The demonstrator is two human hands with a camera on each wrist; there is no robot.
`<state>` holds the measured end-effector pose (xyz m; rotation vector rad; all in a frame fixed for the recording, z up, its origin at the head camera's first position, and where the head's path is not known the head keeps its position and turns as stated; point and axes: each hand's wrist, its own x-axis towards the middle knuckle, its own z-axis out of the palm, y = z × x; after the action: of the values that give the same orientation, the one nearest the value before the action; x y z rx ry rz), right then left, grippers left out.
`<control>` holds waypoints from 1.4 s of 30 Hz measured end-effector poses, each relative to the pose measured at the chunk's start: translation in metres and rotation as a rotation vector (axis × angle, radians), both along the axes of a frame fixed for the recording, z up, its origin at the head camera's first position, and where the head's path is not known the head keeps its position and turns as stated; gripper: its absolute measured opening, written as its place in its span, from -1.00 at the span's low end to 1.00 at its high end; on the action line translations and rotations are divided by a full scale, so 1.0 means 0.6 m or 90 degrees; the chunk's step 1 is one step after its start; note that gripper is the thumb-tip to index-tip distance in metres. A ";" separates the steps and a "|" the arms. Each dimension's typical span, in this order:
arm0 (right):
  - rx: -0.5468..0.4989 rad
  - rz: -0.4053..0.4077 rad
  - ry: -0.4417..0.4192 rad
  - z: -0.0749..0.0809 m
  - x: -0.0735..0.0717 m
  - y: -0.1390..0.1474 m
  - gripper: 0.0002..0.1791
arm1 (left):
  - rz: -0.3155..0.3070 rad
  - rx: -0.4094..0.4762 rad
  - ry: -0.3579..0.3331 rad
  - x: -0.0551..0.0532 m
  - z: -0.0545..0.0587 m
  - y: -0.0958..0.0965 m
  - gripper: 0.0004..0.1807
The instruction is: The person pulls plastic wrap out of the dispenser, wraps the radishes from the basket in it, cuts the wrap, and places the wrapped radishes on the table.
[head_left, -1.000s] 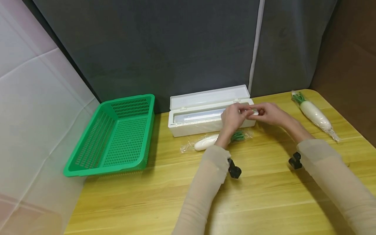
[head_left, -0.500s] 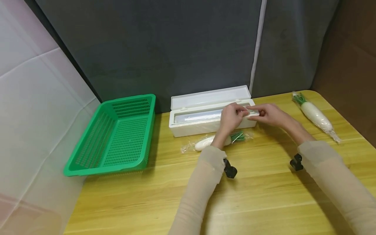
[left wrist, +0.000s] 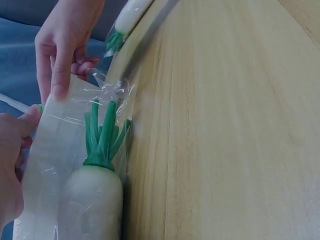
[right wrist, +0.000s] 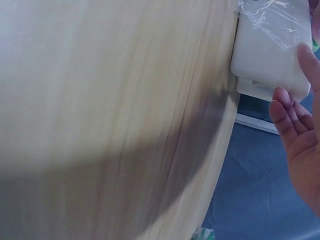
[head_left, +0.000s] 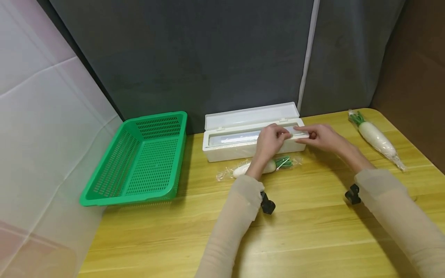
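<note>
On the table's far side stands a white cling film box (head_left: pixel 226 153) with its lid (head_left: pixel 252 114) raised and a pale roll (head_left: pixel 240 137) inside. My left hand (head_left: pixel 269 139) bends over its front edge, and thumb and finger pinch a small green slider (left wrist: pixel 41 107), mostly hidden. My right hand (head_left: pixel 321 138) grips the box's right end, its thumb on the front face in the right wrist view. In front of the box lies a film-wrapped white radish (head_left: pixel 240 169) with green stalks (left wrist: pixel 102 132), partly hidden by the left wrist; clear film (left wrist: pixel 112 90) crumples about the stalks.
A green plastic basket (head_left: pixel 139 199) stands at the left. Another wrapped radish (head_left: pixel 377 139) lies at the far right of the wooden table (head_left: pixel 306 231). A dark curtain (head_left: pixel 208 54) hangs right behind the box.
My left hand has slid leftward along the box's front edge, away from my right hand, which stays at the right end. The view has shifted slightly; radishes and basket stay put.
</note>
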<state>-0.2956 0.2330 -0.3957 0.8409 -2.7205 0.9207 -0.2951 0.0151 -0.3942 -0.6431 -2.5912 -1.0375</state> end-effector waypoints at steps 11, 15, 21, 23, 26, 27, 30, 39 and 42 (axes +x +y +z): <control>-0.003 -0.031 -0.011 -0.003 0.001 -0.001 -0.49 | 0.001 -0.012 0.008 -0.001 0.002 -0.020 -0.85; -0.009 -0.032 -0.018 -0.003 0.002 -0.001 -0.48 | 0.038 -0.064 0.014 0.004 0.005 -0.032 -0.85; -0.012 -0.046 -0.032 -0.003 0.004 -0.001 -0.47 | 0.066 -0.079 0.030 0.012 0.008 -0.069 -0.85; -0.014 -0.046 -0.032 -0.002 0.005 -0.001 -0.47 | 0.061 -0.071 0.029 0.013 0.009 -0.086 -0.85; -0.017 -0.044 -0.033 -0.003 0.005 0.000 -0.47 | 0.053 -0.066 0.026 0.015 0.010 -0.110 -0.85; -0.018 -0.042 -0.033 -0.004 0.004 0.000 -0.46 | 0.051 -0.062 0.023 0.015 0.009 -0.117 -0.85; -0.015 -0.041 -0.035 -0.004 0.006 0.004 -0.46 | 0.052 -0.061 0.022 0.017 0.008 -0.130 -0.85; -0.009 -0.046 -0.040 -0.002 0.008 0.002 -0.47 | 0.063 -0.073 0.030 0.018 0.003 -0.152 -0.83; -0.010 -0.044 -0.037 -0.002 0.009 0.000 -0.47 | 0.057 -0.065 0.038 0.017 0.002 -0.157 -0.83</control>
<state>-0.2904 0.2331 -0.3967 0.7237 -2.7674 0.9659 -0.2847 -0.0789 -0.3929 -0.5671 -2.6078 -0.8504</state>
